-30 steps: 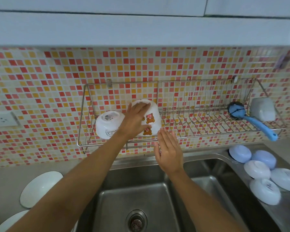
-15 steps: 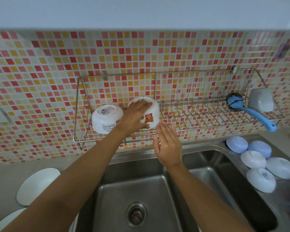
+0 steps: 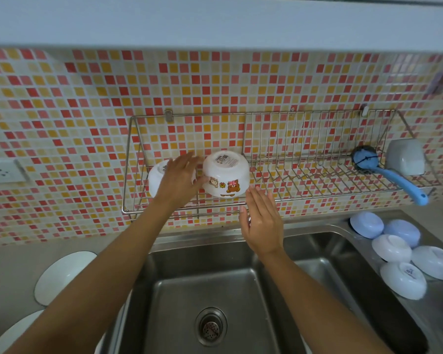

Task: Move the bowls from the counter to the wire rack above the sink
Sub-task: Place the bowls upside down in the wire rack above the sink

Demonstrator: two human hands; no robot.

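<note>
A wall (image 3: 62, 103) of small square tiles in red, orange, yellow and cream fills the back, under a plain white cabinet (image 3: 215, 19). A white socket (image 3: 3, 171) sits on the wall at the left. Below it runs a grey table (image 3: 8, 267) with a steel sink (image 3: 210, 290) set in it; the sink is smooth and shiny, with one round drain (image 3: 211, 326).

A long rack (image 3: 304, 154) of thin metal wire hangs on the wall above the sink. Two white bowls stand in its left part, both upside down and tilted. The printed bowl (image 3: 225, 173) has cartoon bears on its side and a label on its base. The plain bowl (image 3: 156, 178) is just beside it at the left, partly hidden. At the right end of the rack lie one blue brush (image 3: 391, 175) and one pale grey cup (image 3: 405, 159).

On the right of the sink, five round bowls (image 3: 399, 251) lie upside down close together, in white and pale blue. On the table at the left, two white plates (image 3: 62, 275) are partly seen.

The left hand (image 3: 178, 180) is open, fingers spread, with the thumb touching the printed bowl and the palm over the plain bowl. The right hand (image 3: 262, 219) is open and flat, holding nothing, just below the printed bowl.
</note>
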